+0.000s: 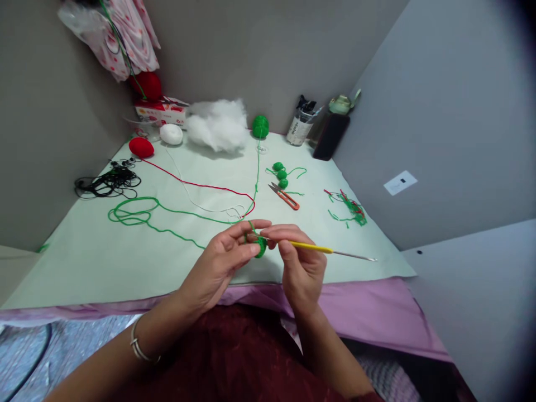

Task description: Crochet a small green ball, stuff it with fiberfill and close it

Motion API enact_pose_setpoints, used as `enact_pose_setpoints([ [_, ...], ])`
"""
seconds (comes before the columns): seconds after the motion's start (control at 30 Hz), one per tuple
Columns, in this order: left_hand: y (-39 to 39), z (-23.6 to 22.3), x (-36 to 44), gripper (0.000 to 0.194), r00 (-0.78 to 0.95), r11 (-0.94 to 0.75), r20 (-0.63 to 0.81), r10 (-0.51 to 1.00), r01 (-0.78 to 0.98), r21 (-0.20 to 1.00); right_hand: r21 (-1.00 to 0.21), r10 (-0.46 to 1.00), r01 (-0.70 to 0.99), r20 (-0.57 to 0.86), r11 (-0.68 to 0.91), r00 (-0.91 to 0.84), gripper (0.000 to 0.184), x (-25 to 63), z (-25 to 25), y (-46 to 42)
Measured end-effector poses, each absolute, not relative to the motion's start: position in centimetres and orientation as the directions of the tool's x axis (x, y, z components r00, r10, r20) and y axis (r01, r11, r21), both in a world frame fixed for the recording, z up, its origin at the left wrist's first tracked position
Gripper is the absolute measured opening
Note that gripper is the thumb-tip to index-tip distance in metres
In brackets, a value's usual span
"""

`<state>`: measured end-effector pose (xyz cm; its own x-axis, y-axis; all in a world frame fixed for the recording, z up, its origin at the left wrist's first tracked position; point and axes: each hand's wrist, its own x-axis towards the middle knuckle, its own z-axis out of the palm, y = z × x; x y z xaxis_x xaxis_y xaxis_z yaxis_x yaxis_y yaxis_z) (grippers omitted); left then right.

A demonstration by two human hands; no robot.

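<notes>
Between thumb and fingers, my left hand [224, 254] pinches a small green crochet piece [262, 247], with green yarn [252, 225] passing over its raised forefinger. My right hand [304, 262] grips a crochet hook [312, 246] by its yellow handle. One metal end points right, away from the hand; the other meets the green piece, and its tip is hard to make out. The working yarn runs back across the table towards a green yarn ball [260, 127]. A long loose green strand [134, 212] lies in loops on the left.
Orange thread snips [285, 197] lie beyond my hands, beside small green crocheted balls [280, 174]. Yarn scraps [354, 209] sit at right, black cord [113, 180] at left. Behind are a red yarn ball [141, 147], a white one [171, 134], fluffy stuffing [218, 125] and a pen cup [300, 128].
</notes>
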<state>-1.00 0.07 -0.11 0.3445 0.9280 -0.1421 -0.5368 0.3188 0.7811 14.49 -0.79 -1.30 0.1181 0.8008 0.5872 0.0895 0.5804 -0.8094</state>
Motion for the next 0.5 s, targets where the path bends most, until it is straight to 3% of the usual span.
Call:
enact_pose_setpoints([
  [0.1,-0.2,-0.4,-0.6,0.035,0.276,0.241,-0.118,0.954,-0.472,0.848,-0.778,0.776,0.181,0.623,0.601,0.102,0.02,14.3,-1.8,-1.0],
  [0.17,-0.3,-0.6,-0.4,0.04,0.221,0.213,-0.117,0.968,-0.477,0.853,-0.691,0.717,0.329,0.695,0.644,0.057,0.025,14.3,-2.4,-1.3],
  [0.23,-0.2,-0.6,-0.3,0.042,0.222,0.252,-0.155,0.963,-0.525,0.813,-0.534,0.619,0.482,0.785,0.695,-0.023,0.032,14.3,-2.9,-1.5],
  [0.3,0.0,-0.6,-0.4,0.042,0.305,0.367,-0.226,0.925,-0.569,0.735,-0.445,0.555,0.532,0.83,0.72,-0.058,0.037,14.4,-3.1,-1.6],
  [0.4,0.4,-0.5,-0.8,0.035,0.405,0.488,-0.286,0.869,-0.599,0.635,-0.612,0.64,0.397,0.764,0.684,0.074,0.029,14.7,-2.6,-1.3],
  [0.5,0.4,-0.4,-0.9,0.028,0.347,0.405,-0.231,0.909,-0.602,0.689,-0.814,0.79,0.138,0.581,0.564,0.196,0.019,14.8,-1.9,-0.9],
])
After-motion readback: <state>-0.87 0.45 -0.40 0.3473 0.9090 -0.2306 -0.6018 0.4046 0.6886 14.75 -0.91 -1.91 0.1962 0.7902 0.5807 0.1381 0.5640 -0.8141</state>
